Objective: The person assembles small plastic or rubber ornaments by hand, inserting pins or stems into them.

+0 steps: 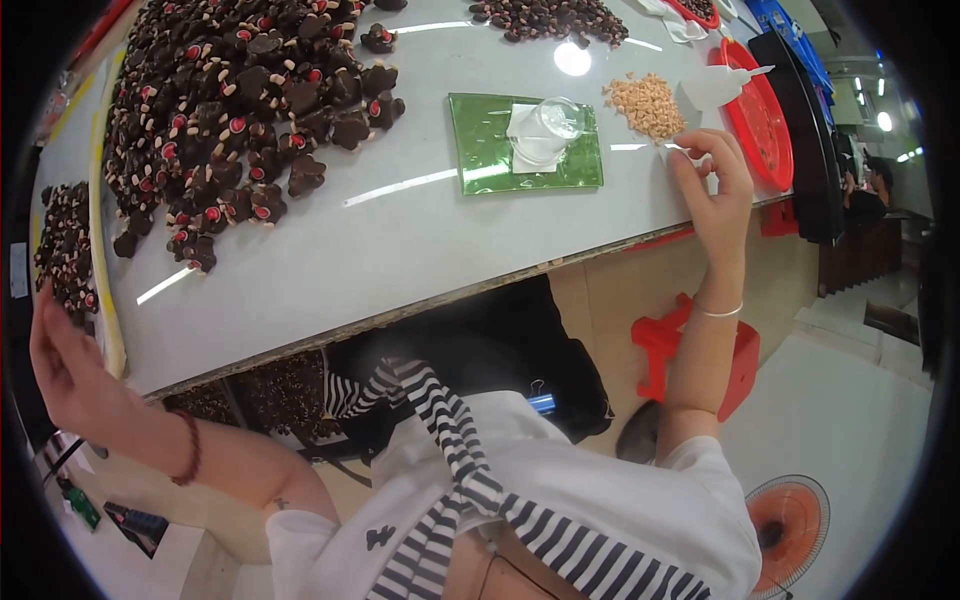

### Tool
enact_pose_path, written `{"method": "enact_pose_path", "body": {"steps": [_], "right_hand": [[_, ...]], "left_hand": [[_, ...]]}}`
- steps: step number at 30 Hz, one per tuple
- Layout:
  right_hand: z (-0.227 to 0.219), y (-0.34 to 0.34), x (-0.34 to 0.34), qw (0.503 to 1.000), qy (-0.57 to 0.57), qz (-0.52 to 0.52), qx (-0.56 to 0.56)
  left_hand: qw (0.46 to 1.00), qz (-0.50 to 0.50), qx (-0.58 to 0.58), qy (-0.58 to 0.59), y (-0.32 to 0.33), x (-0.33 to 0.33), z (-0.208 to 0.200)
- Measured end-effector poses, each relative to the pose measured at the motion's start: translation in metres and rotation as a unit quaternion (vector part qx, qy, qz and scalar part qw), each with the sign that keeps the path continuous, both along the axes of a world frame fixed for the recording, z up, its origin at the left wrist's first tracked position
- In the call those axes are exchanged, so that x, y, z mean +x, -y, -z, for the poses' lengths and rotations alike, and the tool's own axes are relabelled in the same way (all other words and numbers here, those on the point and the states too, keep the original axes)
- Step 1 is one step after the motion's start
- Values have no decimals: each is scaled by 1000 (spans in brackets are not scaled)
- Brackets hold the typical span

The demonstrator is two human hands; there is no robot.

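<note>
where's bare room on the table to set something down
The table looks bare between the big dark pile and green sheet, and from that sheet to the near edge. Crowded: left, under that pile; right, around tan bits, white bottle, red tray.

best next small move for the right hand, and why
Probably pinch a few bits from the small heap of pale tan chopped pieces, unless one is held, which I can't tell. The person's bare right hand is right beside the heap's near edge, with its fingers bent and thumb close.
</note>
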State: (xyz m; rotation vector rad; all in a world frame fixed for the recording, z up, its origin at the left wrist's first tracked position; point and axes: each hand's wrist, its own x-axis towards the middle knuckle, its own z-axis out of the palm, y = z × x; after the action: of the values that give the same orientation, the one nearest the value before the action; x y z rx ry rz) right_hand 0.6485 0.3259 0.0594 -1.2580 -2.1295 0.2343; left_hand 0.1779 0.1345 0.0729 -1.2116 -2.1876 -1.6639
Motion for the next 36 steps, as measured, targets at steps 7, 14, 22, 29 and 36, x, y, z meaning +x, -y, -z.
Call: {"method": "enact_pose_path", "body": {"steps": [7,14,22,29,36], "right_hand": [[3,-8,-13,997,58,-46,33],[-22,11,-33,996,-5,-67,-58],[-59,-9,-93,926,77,-359,-87],[-63,-28,-110,899,132,-401,-116],[-70,-25,-114,894,169,-397,-123]], "left_hand": [[436,494,149,737,-10,156,-6],[369,365,-104,849,-19,213,1],[301,565,-106,761,-7,215,31],[401,528,-109,741,-6,212,19],[366,578,-31,729,-3,208,35]]}}
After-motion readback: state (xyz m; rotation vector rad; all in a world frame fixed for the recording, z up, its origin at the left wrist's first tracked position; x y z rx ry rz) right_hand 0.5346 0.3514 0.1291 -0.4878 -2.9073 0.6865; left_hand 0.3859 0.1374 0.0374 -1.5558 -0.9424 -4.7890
